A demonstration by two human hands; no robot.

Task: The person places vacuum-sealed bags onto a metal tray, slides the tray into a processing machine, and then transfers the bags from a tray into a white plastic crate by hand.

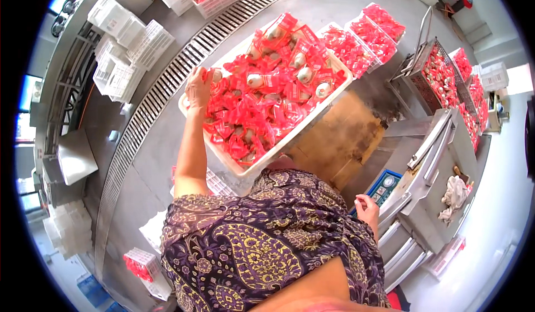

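Note:
A large white tub is heaped with red and clear plastic packets, several with pale, rounded contents showing. My left hand is at the tub's left edge, its fingers bent closed beside the red packets. What it grips, a packet or the rim, is partly hidden by the hand. Lower right, my right hand hangs near a blue-framed panel on the metal machine. Its fingers are curled together, and anything between them is too small to make out.
White crates of red packets stand beyond the tub. A perforated metal bin with more packets is at right. Stacked white crates stand at left, past a curved floor drain. A pale cloth lies on the machine.

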